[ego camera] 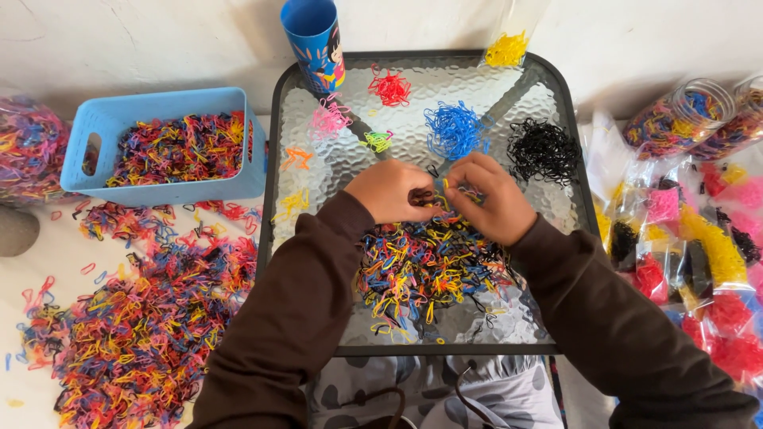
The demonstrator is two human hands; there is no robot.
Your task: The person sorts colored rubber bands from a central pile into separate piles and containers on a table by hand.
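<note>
Pinching small dark bands (421, 195) between both my left hand (389, 191) and right hand (489, 199); fingers curled tight over the mixed-colour band pile (425, 266).

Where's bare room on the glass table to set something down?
Free patches: near right corner, between the mixed band pile and table rim; left strip between orange bands and yellow bands. Crowded: centre under left hand and right hand, and the far sorted piles.
</note>
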